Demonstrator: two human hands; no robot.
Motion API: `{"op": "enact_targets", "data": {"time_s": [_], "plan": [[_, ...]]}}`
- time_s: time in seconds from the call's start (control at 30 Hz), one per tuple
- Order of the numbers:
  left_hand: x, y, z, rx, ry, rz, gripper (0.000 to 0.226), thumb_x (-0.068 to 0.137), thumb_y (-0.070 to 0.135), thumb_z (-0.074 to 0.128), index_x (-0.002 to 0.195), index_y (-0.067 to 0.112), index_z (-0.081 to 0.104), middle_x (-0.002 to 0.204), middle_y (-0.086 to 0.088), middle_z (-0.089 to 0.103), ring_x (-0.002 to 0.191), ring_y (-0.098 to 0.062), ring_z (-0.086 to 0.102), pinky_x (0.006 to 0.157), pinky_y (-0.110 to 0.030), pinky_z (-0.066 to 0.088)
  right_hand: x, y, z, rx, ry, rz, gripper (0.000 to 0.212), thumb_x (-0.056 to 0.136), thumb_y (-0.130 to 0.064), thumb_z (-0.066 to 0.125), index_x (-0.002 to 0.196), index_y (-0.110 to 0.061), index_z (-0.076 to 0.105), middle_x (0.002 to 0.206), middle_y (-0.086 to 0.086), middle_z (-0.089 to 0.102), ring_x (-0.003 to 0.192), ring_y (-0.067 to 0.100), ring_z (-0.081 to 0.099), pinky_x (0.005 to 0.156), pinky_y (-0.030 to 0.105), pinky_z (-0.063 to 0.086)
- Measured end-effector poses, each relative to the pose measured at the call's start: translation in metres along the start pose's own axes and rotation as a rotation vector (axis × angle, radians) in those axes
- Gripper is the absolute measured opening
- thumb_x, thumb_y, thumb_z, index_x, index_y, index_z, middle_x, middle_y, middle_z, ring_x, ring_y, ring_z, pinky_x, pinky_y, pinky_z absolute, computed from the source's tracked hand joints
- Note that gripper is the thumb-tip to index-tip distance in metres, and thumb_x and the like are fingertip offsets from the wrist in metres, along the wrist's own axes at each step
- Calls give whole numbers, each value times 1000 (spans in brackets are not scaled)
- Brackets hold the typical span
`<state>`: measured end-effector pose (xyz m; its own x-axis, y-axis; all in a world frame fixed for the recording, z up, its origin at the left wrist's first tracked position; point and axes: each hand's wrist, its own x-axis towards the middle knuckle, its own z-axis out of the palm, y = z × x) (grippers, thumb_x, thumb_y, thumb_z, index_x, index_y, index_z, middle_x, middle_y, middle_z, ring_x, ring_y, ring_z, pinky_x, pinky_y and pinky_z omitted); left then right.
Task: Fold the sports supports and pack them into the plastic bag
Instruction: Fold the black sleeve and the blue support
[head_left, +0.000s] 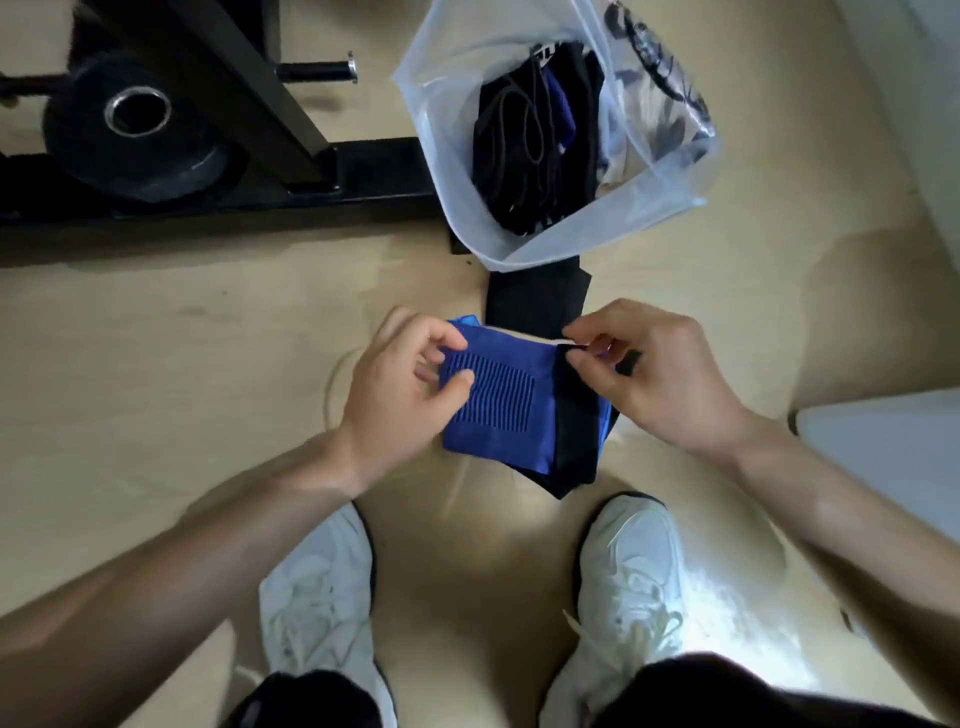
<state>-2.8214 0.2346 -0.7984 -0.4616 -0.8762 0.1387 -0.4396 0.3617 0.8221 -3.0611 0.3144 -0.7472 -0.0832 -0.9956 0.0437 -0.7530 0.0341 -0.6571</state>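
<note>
A blue sports support (511, 410) with a ribbed panel and black trim is held above the floor between both hands. My left hand (402, 395) pinches its left edge with thumb and fingers. My right hand (649, 369) pinches its upper right black edge. A black support (535, 301) lies flat on the floor just beyond it. Behind that stands an open clear plastic bag (447, 130), holding several dark supports and straps (535, 145).
A black weight rack base (218, 197) with a round weight plate (135, 130) fills the upper left. My white shoes (322, 597) (634, 582) stand on the wooden floor below the hands. A white object's edge (883, 447) shows at the right.
</note>
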Motion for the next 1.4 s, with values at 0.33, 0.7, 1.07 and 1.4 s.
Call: {"op": "enact_targets", "data": {"time_s": [0.33, 0.7, 1.07, 1.4], "plan": [[33, -51, 39, 576, -495, 157, 90, 78, 46, 79, 154, 18, 39, 155, -7, 39, 140, -30, 30, 111, -47, 33, 1, 87, 53, -328, -224, 254, 76, 81, -42, 77, 146, -16, 45, 129, 7, 57, 114, 33, 42, 101, 42, 38], [41, -75, 17, 415, -579, 2, 33, 82, 57, 72, 77, 26, 59, 74, 5, 60, 74, -24, 59, 67, -36, 42, -4, 96, 43, 375, -121, 502, 24, 81, -35, 77, 90, -14, 69, 83, 23, 64, 71, 26, 55, 70, 40, 47], [18, -61, -33, 32, -548, -303, 22, 85, 26, 81, 74, 16, 64, 58, 7, 56, 53, -8, 44, 58, -26, 40, -8, 84, 24, 588, 170, 542, 13, 94, -18, 67, 83, -21, 60, 77, -5, 60, 71, 12, 55, 73, 33, 48], [2, -63, -7, -281, -160, -727, 18, 95, 31, 71, 101, 14, 68, 101, -3, 74, 91, -17, 69, 94, -49, 55, -27, 94, 60, 420, -173, 611, 82, 79, -3, 80, 146, -17, 36, 108, -3, 65, 88, 1, 63, 86, 20, 49]]}}
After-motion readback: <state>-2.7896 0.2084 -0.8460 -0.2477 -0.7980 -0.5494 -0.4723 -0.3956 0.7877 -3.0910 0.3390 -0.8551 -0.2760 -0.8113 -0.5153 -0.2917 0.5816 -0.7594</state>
